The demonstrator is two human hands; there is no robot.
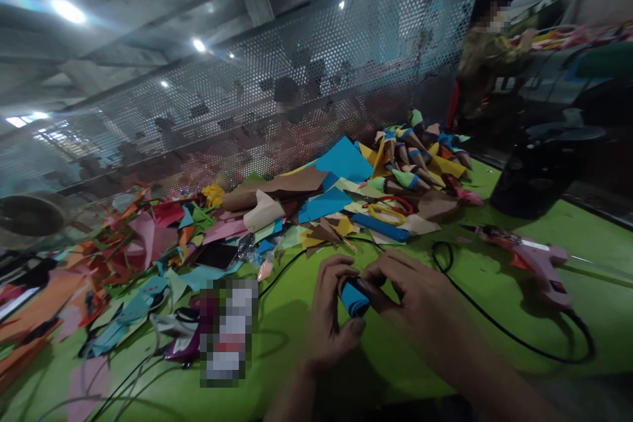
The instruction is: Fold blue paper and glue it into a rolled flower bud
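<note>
Both of my hands meet over the green table (494, 290), closed around a small rolled piece of blue paper (354, 298). My left hand (332, 306) curls its fingers over the roll's left end with the thumb below it. My right hand (410, 290) pinches the roll's right end from above. Part of the roll is hidden under my fingers.
A pink glue gun (531, 260) lies to the right, its black cord (499, 330) looping across the table. Scraps of coloured paper (316, 198), scissors (390, 208) and a pile of paper cones (420, 158) lie behind. A phone (217, 255) rests left. Another person (487, 59) stands at the far right.
</note>
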